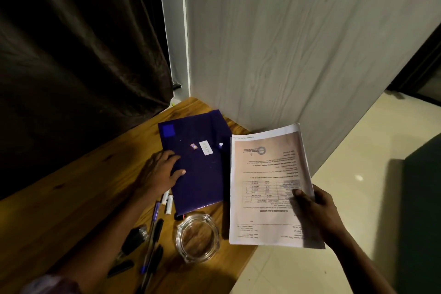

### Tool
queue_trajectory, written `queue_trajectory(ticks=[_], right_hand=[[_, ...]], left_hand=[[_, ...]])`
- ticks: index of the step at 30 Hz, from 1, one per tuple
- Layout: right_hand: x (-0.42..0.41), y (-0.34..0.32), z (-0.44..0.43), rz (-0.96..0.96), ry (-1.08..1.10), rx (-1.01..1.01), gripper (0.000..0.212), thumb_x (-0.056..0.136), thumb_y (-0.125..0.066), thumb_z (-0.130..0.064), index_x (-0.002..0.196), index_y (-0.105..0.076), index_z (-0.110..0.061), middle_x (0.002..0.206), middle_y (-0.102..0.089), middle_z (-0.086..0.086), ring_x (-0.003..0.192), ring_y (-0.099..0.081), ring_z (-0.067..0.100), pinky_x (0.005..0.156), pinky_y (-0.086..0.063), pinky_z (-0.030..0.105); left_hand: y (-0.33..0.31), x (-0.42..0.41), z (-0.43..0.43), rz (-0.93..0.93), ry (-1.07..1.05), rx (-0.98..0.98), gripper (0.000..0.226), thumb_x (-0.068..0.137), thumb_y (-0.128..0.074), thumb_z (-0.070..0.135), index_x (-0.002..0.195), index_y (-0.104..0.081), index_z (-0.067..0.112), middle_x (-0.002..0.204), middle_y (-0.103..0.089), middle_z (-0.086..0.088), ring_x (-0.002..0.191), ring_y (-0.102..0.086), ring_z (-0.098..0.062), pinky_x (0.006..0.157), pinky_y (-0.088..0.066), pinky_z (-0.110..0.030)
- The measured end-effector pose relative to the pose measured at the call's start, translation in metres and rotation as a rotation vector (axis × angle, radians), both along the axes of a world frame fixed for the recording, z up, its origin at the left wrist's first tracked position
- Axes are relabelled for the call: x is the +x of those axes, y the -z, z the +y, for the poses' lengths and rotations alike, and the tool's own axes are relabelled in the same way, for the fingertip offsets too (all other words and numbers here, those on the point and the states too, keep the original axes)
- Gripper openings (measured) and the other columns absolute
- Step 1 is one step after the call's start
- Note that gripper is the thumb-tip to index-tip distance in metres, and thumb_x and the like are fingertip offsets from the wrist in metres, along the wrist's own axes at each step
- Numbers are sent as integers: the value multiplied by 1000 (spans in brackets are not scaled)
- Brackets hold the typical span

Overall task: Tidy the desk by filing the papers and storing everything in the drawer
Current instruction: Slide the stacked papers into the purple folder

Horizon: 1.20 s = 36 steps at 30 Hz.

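Papers [267, 186] pinched in right hand [315, 210]; left hand [158, 172] rests, fingers relaxed, on purple folder [200, 169].

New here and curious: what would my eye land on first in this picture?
Printed papers, gripped by the right hand at the right edge of the wooden desk, stand out brightest. Left of them a dark blue folder lies flat, the left hand resting on it. Nearer, a glass ashtray sits beside some pens.
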State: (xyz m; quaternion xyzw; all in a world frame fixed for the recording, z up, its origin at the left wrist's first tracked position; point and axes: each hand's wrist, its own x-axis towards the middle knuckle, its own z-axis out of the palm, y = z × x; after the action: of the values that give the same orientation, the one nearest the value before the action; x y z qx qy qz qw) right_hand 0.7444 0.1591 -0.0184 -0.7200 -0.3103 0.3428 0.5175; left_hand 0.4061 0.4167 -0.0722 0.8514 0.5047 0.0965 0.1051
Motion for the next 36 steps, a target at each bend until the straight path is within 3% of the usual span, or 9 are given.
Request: queue_trajectory(ticks=[4, 6, 9, 14, 19, 24, 27, 30, 36], right_hand=[[-4, 3, 11, 2, -6, 8, 11, 94, -62, -15, 97, -69, -7, 86, -76, 6, 69, -71, 16, 62, -56, 28], [-7, 5, 18, 15, -15, 14, 10, 94, -63, -15, 98, -69, -9, 90, -76, 9, 73, -71, 20, 68, -59, 36], [-10, 6, 25, 26, -15, 35, 11, 94, -62, -16, 99, -69, -9, 93, -76, 12, 78, -73, 27, 75, -60, 44], [-13, -2, 30, -2, -1, 84, 11, 96, -58, -11, 98, -67, -4, 88, -74, 7, 65, -70, 8, 56, -56, 19], [-7, 1, 29, 6, 49, 101, 12, 95, -60, -15, 102, -68, -9, 98, -75, 12, 84, -71, 30, 80, -59, 48], [-8, 3, 24, 2, 79, 101, 10, 95, -61, -17, 101, -68, -16, 97, -74, 7, 88, -71, 31, 83, -58, 51], [-10, 3, 23, 6, 82, 100, 13, 95, -60, -17, 105, -67, -13, 99, -74, 8, 87, -71, 30, 82, -58, 51], [-13, 3, 20, -2, 81, 106, 15, 96, -59, -17, 107, -67, -12, 99, -73, 6, 87, -70, 28, 82, -58, 50], [-17, 4, 12, -13, 76, 103, 16, 96, -58, -16, 108, -67, -10, 98, -73, 6, 85, -71, 26, 73, -58, 38]], left_hand=[[12, -19, -25, -1, -16, 87, 45, 90, -57, 50, 127, -58, 24, 133, -50, 2, 120, -46, -21, 98, -42, -37], [14, -21, -37, 1, -12, 86, 46, 91, -53, 52, 129, -56, 26, 135, -48, 5, 123, -44, -18, 101, -40, -36], [12, -19, -51, -6, -45, 54, 63, 86, -36, 66, 131, -55, 26, 139, -47, 6, 129, -41, -18, 106, -36, -38], [11, -16, -68, 45, -70, 31, 78, 78, -26, 75, 135, -51, 28, 145, -42, 6, 133, -37, -19, 109, -33, -39], [17, -22, -90, 34, -69, 93, 69, 85, -26, 69, 133, -54, 28, 140, -48, 5, 129, -43, -19, 103, -39, -38], [10, -21, -95, 98, -110, 61, 75, 82, -20, 74, 136, -49, 31, 141, -47, 7, 132, -40, -18, 107, -34, -40], [1, -9, -86, 143, -147, 25, 80, 79, -32, 78, 140, -44, 29, 140, -48, 3, 132, -38, -21, 111, -30, -41], [-7, 7, -73, 106, -201, -64, 77, 79, -56, 68, 142, -40, 27, 143, -45, -2, 134, -35, -25, 112, -28, -43], [-18, 26, -52, -61, -403, -215, 86, 68, -78, 51, 140, -38, 27, 144, -45, -8, 134, -37, -31, 110, -32, -47]])
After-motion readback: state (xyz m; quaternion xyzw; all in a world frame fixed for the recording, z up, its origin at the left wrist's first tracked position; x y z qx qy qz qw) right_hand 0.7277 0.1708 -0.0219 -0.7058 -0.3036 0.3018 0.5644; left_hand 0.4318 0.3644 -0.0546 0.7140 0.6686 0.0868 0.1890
